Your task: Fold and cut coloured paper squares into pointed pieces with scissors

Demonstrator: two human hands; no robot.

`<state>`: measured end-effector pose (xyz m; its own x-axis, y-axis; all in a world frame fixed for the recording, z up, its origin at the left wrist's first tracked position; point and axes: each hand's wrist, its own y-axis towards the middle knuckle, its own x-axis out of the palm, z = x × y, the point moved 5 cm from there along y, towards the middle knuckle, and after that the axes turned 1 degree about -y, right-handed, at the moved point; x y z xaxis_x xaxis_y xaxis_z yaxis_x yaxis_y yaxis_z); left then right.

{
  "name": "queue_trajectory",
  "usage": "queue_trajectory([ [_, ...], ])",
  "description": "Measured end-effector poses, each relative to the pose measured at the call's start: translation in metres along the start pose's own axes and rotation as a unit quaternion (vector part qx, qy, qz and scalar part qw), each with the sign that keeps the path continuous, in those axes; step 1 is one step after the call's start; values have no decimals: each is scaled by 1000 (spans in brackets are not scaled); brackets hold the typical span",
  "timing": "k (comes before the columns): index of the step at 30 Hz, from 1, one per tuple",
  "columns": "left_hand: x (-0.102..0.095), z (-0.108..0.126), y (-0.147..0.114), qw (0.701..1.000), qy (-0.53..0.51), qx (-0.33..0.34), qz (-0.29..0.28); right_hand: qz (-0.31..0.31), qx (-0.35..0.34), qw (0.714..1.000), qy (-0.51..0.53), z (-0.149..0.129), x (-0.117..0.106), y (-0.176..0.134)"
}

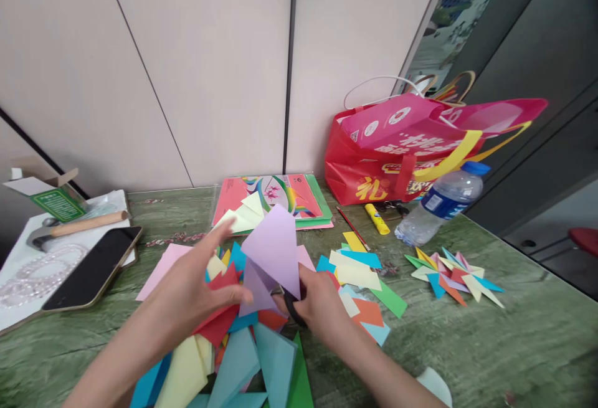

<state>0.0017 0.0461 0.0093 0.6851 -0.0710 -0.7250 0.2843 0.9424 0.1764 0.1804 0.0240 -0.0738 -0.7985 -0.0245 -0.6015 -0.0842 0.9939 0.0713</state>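
A folded sheet of lilac paper (275, 249) stands raised above a heap of coloured paper pieces. My right hand (320, 302) is closed around the black handle of a pair of scissors (293, 308), against the lower right of the lilac sheet. The scissor blades are mostly hidden by the paper. To the left of the sheet, my left hand (196, 280) has its thumb and fingers spread, the thumb tip close to the paper. Below both hands lie red paper (224, 311), teal folded pieces (275, 358) and cream folded pieces (184, 374).
Paper strips (357, 268) lie right of the heap, near a yellow glue stick (377, 219). Further right are a plastic bottle (439, 205), a red bag (392, 152) and small folded pieces (455, 274). A phone (93, 268) and a hammer (77, 226) lie left.
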Motion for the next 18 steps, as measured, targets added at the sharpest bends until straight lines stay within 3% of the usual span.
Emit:
queue_trajectory([
  [2,-10,16,-5,982,124,81,120,-13,-17,999,-48,-1,3,-1],
  [3,-10,27,-9,963,187,126,151,-18,-23,998,-60,-2,3,-1],
  [4,-4,39,-12,940,246,180,152,-22,-28,997,-64,-2,4,-2],
  [8,31,61,-20,881,367,297,41,-59,-71,990,-103,-8,4,-7],
  [13,46,42,-16,895,353,270,-15,-90,-109,977,-160,-17,4,-9],
  [18,38,25,-7,933,265,243,-31,-98,-99,981,-134,-17,6,-9],
])
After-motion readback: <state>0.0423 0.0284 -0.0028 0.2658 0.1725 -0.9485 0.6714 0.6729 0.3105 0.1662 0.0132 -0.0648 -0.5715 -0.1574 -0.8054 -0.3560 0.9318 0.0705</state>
